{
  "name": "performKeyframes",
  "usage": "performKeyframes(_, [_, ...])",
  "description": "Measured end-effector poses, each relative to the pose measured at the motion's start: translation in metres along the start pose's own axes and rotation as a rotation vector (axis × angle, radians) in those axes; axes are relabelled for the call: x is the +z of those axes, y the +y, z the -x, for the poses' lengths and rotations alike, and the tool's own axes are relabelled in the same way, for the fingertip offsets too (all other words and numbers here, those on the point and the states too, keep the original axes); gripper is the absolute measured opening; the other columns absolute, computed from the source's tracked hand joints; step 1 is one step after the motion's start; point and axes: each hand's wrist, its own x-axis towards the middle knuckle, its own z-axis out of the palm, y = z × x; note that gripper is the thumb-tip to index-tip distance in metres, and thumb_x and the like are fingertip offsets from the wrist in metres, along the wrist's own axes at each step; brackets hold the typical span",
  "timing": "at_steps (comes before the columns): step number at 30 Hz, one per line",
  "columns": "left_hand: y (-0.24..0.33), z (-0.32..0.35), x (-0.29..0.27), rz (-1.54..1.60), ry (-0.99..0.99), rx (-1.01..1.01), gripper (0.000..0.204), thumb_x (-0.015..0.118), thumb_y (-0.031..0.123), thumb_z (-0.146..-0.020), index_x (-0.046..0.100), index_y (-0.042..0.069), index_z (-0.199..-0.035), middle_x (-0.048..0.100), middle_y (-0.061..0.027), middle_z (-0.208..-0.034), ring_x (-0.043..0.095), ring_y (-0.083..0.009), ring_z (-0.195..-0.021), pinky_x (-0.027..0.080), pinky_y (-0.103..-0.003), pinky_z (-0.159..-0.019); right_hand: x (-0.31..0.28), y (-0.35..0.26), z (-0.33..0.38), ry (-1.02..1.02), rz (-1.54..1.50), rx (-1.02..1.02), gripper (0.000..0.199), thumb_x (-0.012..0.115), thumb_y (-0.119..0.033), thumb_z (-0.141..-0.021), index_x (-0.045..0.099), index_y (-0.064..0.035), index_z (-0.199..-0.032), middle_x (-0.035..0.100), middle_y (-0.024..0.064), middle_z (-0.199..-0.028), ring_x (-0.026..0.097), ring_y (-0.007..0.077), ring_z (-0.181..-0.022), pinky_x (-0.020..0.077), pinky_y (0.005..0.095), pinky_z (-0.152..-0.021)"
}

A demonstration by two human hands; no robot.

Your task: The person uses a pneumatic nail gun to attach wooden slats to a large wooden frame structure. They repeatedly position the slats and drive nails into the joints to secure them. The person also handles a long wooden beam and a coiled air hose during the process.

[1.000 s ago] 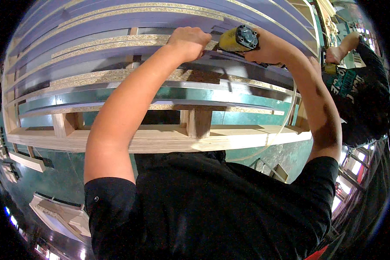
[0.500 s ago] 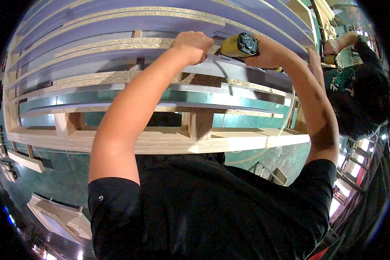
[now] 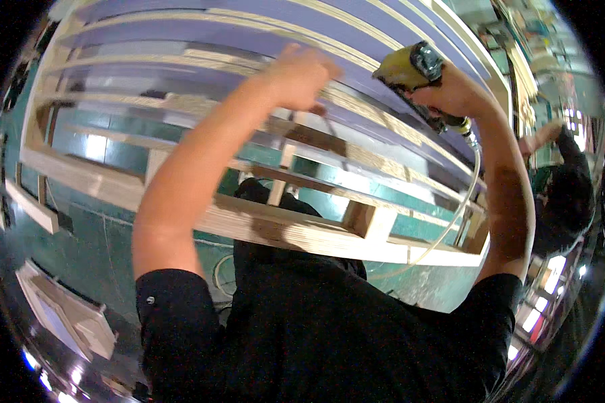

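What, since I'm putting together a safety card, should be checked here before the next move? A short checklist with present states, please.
1. Right hand has a grip on the yellow-and-black air tool: ok.
2. Left hand apart from the tool: ok, a gap shows between them.
3. Finger off the trigger: cannot tell, hidden from this view.
4. Pale hose clear of the wooden frame: not ok, it crosses over the near beam.
5. Co-worker apart from the tool: ok, off to the right.
6. Left hand touching a board: cannot tell, blurred.
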Motion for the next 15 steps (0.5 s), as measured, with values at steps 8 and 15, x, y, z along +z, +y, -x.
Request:
performKeyframes(8, [-0.171, 0.121, -0.021, -0.054, -0.003, -0.318, 0.046, 0.079, 0.02, -0.07, 0.066, 0.01, -0.113, 0.068, -0.0148, -0.116, 0.063, -0.0364, -0.109, 0.052, -0.045, -0.091, 0.069, -0.132, -0.102, -0.206, 0.043, -0.273, 0.048, 0.075, -0.023, -0.074, 0.063, -0.0015, -0.116, 0.07, 0.0109, -0.085, 0.065, 0.0185, -0.071, 0.055, 0.0342, -0.067])
performKeyframes(15, [-0.174, 0.125, -0.024, 0.068, 0.125, -0.327, 0.041, 0.081, 0.016, -0.067, 0.07, 0.017, -0.107, 0.071, -0.0105, -0.096, 0.067, -0.035, -0.094, 0.054, -0.047, -0.077, 0.09, -0.209, -0.143, -0.246, 0.003, -0.323, 0.047, 0.075, -0.026, -0.074, 0.064, -0.0017, -0.113, 0.069, 0.0094, -0.082, 0.065, 0.0181, -0.067, 0.0554, 0.0339, -0.064])
